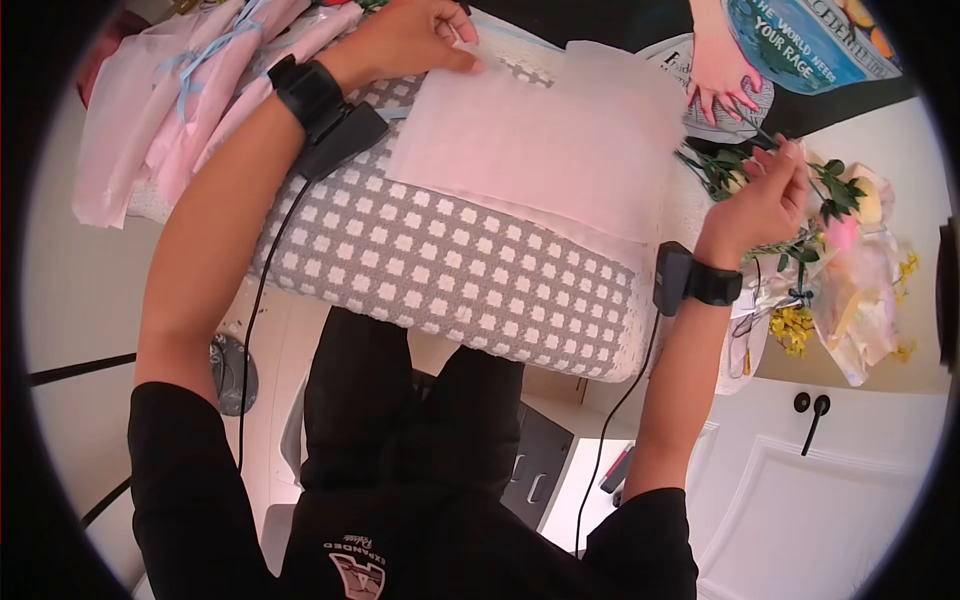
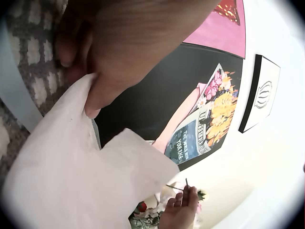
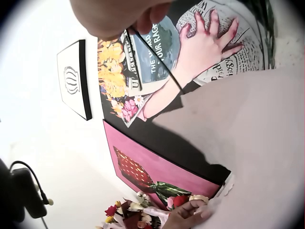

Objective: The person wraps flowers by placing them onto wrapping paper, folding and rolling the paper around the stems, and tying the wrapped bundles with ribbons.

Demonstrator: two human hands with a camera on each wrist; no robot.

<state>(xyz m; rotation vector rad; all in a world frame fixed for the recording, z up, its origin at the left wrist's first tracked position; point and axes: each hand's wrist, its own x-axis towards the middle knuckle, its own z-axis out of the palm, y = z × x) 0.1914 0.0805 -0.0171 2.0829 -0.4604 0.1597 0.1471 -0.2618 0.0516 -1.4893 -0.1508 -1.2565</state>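
Observation:
Pale pink wrapping sheets [image 1: 540,140] lie overlapped on the grey-and-white checked cloth [image 1: 450,260]. My left hand [image 1: 420,40] pinches the far left edge of the sheets; in the left wrist view the thumb [image 2: 102,95] lies over the paper [image 2: 66,162]. To the right of the sheets, my right hand [image 1: 760,200] pinches a flower stem [image 3: 159,59] between thumb and fingertips. Green leaves [image 1: 835,190] and a pink bloom [image 1: 842,232] hang beyond the right hand, with the thin stem end pointing back toward the sheets.
Wrapped pink bundles with a blue ribbon [image 1: 190,85] lie at the far left. Yellow flowers [image 1: 792,330] and a crumpled pale wrapper [image 1: 855,300] stand at the right. Behind the table are a painted hand poster [image 1: 800,45] and a pink strawberry picture [image 3: 143,167]. Wrist-camera cables [image 1: 610,430] hang down.

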